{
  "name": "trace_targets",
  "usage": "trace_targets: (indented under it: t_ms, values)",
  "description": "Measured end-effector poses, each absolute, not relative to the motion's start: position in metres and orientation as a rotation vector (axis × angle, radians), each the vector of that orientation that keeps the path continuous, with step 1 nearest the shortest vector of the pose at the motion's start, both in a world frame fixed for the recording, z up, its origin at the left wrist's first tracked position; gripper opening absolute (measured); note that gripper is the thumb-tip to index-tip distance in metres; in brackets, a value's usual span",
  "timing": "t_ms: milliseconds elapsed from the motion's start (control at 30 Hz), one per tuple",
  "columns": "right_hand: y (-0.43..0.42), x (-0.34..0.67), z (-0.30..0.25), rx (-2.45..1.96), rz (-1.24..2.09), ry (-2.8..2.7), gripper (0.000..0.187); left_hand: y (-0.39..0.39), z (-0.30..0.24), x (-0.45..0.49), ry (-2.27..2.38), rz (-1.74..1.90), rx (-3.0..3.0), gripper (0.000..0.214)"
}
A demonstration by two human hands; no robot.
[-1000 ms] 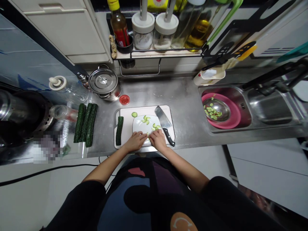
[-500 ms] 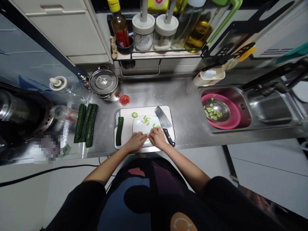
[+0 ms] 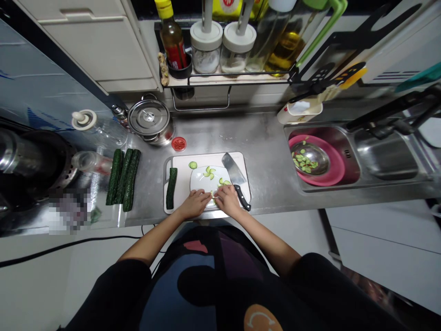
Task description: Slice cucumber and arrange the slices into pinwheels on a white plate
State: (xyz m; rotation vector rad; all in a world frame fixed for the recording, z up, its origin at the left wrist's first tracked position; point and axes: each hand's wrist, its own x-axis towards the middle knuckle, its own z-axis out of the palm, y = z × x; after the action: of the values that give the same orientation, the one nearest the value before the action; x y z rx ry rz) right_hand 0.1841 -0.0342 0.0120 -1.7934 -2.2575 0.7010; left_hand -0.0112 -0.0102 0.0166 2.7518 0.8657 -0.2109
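My left hand [image 3: 195, 203] and my right hand [image 3: 227, 200] meet over the near edge of a white plate [image 3: 196, 177]. Their fingertips pinch small pale green cucumber slices [image 3: 212, 195], partly hidden by the fingers. In the plate's middle, several cucumber slices [image 3: 208, 173] lie fanned out like a flower, and more slices [image 3: 223, 182] rest close to my right fingers. The plate sits on a cutting board [image 3: 181, 161]. A kitchen knife [image 3: 234, 169] lies on the board's right side, its black handle pointing toward me. A cut cucumber [image 3: 171, 188] and a cucumber end piece [image 3: 192, 165] are also on the board.
Whole cucumbers [image 3: 127, 179] lie left of the board. Behind stand a lidded steel pot [image 3: 149, 117] and a small red dish [image 3: 178, 144]. A sink at right holds a pink basin [image 3: 337, 161] with a steel bowl [image 3: 322, 158] in it. A spice shelf [image 3: 220, 79] hangs above.
My right hand has shifted slightly, uncovering a little more of the slices beside it. My left hand stays almost in place.
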Motion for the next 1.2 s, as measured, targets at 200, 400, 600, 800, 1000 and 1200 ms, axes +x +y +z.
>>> trace_targets:
  t_ms: [200, 400, 600, 800, 1000, 1200]
  values:
    - [-0.062, 0.194, 0.009, -1.573, 0.600, -2.420, 0.024, -0.010, 0.017, -0.012, 0.875, -0.204, 2.759, 0.044]
    - [-0.072, 0.192, 0.004, -1.534, 0.599, -2.460, 0.032, -0.009, 0.015, -0.012, 0.880, -0.168, 2.749, 0.039]
    - [-0.069, 0.192, 0.007, -1.511, 0.615, -2.474, 0.031, -0.009, 0.016, -0.014, 0.868, -0.160, 2.760, 0.038]
    - [-0.069, 0.192, 0.008, -1.487, 0.589, -2.492, 0.030, -0.012, 0.019, -0.015, 0.877, -0.194, 2.763, 0.039]
    - [-0.070, 0.191, 0.010, -1.491, 0.617, -2.498, 0.030, -0.014, 0.017, -0.015, 0.904, -0.186, 2.742, 0.039]
    - [-0.070, 0.190, 0.010, -1.492, 0.651, -2.480, 0.030, -0.014, 0.017, -0.015, 0.922, -0.152, 2.721, 0.038]
